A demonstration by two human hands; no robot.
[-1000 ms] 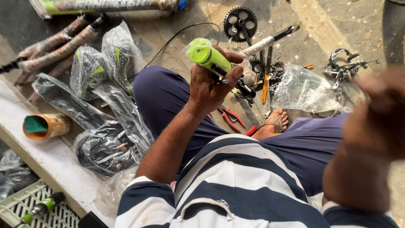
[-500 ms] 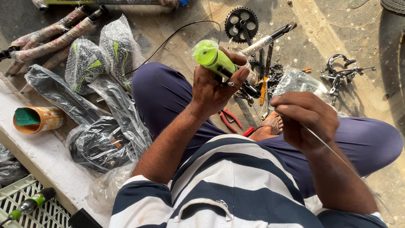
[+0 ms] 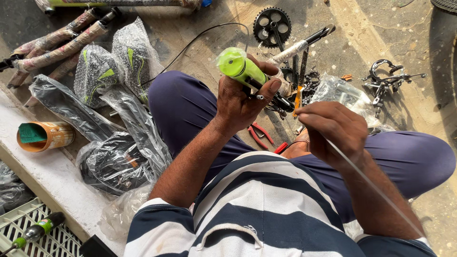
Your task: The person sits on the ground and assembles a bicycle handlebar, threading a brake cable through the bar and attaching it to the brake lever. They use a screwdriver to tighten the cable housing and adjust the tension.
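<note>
Hands meet over the person's lap. The left hand (image 3: 245, 102) is closed around a bright green handlebar grip (image 3: 238, 66) with a black lever assembly below it, thumb pressed on top, the grip's round end tilted up and to the left. The right hand (image 3: 333, 128) is pinched shut on a thin grey cable (image 3: 376, 188), which runs from the fingers back along the forearm toward the lower right edge.

Containers lie about — an orange tin (image 3: 45, 135) on its side on the pale ledge (image 3: 43, 176), a green wad stuffed in its mouth; clear plastic bags (image 3: 116, 162) beside the left knee, holding black parts; two bubble-wrapped bundles (image 3: 114, 62) with green and black pieces inside; a crumpled clear bag (image 3: 340, 93) past the right hand, its contents too blurred to tell. A white crate (image 3: 33, 233) at the lower left carries a green-and-black screwdriver (image 3: 35, 232).

On the floor ahead sit a black chainring (image 3: 271, 24), brake calipers (image 3: 388, 78) and red-handled pliers (image 3: 259, 133).
</note>
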